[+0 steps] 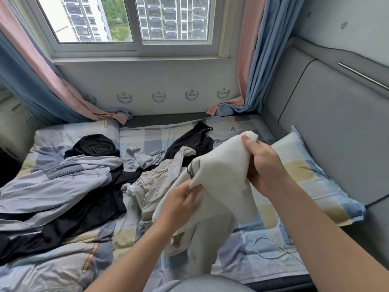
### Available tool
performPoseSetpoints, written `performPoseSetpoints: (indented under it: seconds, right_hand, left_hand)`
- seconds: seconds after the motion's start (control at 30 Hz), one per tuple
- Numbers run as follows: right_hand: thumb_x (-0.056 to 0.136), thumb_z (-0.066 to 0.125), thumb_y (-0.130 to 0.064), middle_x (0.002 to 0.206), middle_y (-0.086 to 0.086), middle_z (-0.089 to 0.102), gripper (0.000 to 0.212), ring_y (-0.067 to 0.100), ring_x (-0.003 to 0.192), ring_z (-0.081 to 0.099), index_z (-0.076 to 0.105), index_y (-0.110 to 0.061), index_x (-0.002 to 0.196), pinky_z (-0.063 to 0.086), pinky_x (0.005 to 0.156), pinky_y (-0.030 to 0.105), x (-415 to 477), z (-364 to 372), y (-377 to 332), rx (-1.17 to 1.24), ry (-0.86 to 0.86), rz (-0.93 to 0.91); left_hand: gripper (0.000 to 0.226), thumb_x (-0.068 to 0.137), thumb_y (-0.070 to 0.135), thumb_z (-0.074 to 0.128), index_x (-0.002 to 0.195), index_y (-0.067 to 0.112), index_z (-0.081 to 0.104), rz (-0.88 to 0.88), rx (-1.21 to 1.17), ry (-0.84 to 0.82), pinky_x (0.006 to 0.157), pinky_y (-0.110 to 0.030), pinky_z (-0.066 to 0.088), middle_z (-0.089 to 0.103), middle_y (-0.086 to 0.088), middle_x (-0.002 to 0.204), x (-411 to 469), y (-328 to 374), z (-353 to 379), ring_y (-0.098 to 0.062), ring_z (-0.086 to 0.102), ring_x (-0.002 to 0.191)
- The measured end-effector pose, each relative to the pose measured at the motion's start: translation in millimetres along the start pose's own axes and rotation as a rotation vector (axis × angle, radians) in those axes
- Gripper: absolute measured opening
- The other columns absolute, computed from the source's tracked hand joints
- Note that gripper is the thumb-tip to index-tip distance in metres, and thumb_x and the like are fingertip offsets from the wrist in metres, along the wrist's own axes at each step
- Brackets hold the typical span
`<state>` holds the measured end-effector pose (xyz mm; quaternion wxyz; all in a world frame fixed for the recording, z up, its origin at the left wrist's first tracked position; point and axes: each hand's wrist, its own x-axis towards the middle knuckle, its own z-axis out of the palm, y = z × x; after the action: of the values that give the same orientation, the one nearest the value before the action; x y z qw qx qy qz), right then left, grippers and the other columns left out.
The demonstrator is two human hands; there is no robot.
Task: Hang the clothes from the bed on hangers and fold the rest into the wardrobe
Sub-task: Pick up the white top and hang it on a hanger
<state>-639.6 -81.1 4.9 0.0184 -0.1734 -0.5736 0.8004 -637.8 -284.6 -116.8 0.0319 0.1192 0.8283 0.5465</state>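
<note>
From the head view, our left hand (183, 204) and right hand (263, 163) both grip a white garment (221, 175), lifted above the bed (248, 256). The pile (101, 175) of black and grey clothes lies unsorted there. No hanger or wardrobe shows; we judge the task barely begun.
</note>
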Motion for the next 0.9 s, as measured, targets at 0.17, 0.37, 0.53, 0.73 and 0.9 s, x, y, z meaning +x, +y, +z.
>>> performPoseSetpoints:
  seconds: [0.17,0.37,0.53,0.73,0.9]
  right_hand:
    - [0.100,0.057,-0.020,0.108,0.009,0.068,0.022,0.022,0.094,0.062,0.064,-0.012,0.120,0.049,0.078,0.034,4.5,-11.1,23.3,-0.176,-0.060,0.018]
    - [0.074,0.074,-0.051,0.144,-0.022,0.046,0.070,-0.004,0.133,0.042,0.047,-0.042,0.138,0.038,0.102,0.017,-18.2,-9.9,54.6,-0.642,-0.385,-0.174]
    - [0.079,0.078,-0.036,0.132,-0.011,0.056,0.068,0.009,0.124,0.052,0.044,-0.038,0.138,0.045,0.104,0.036,-31.0,8.5,88.8,-0.919,-0.572,-0.218]
    - [0.099,0.059,-0.011,0.068,0.000,0.057,0.020,0.011,0.063,0.047,0.057,-0.009,0.078,0.041,0.061,0.035,-24.8,12.8,81.1,-0.853,-0.369,-0.333]
    - [0.099,0.060,-0.009,0.068,-0.006,0.056,0.020,0.004,0.063,0.047,0.064,-0.003,0.080,0.038,0.059,0.019,-19.4,17.5,49.4,-0.623,-0.303,-0.286]
  left_hand:
    - [0.027,0.104,0.028,0.053,0.083,0.027,0.070,-0.018,-0.049,0.185,0.067,-0.024,0.045,0.068,0.010,0.073,14.6,8.3,-34.5,-0.003,0.058,0.070]
    - [0.043,0.103,0.035,0.051,0.080,0.000,0.060,-0.017,-0.198,0.126,0.060,-0.028,0.040,0.053,0.002,0.064,12.7,30.5,-49.9,-0.010,0.047,0.060]
    - [0.069,0.090,0.055,0.055,0.080,-0.013,0.048,-0.056,-0.296,-0.037,0.062,-0.039,0.034,0.045,-0.008,0.072,12.5,56.1,-51.1,-0.021,0.039,0.066]
    - [0.055,0.086,0.057,0.062,0.081,0.002,0.068,-0.181,-0.472,-0.073,0.067,-0.040,0.044,0.059,-0.014,0.077,17.2,56.2,-62.9,-0.025,0.054,0.072]
    - [0.029,0.092,0.040,0.066,0.075,0.016,0.068,-0.245,-0.432,0.033,0.058,-0.025,0.046,0.064,-0.001,0.070,13.4,27.4,-57.2,-0.015,0.056,0.064]
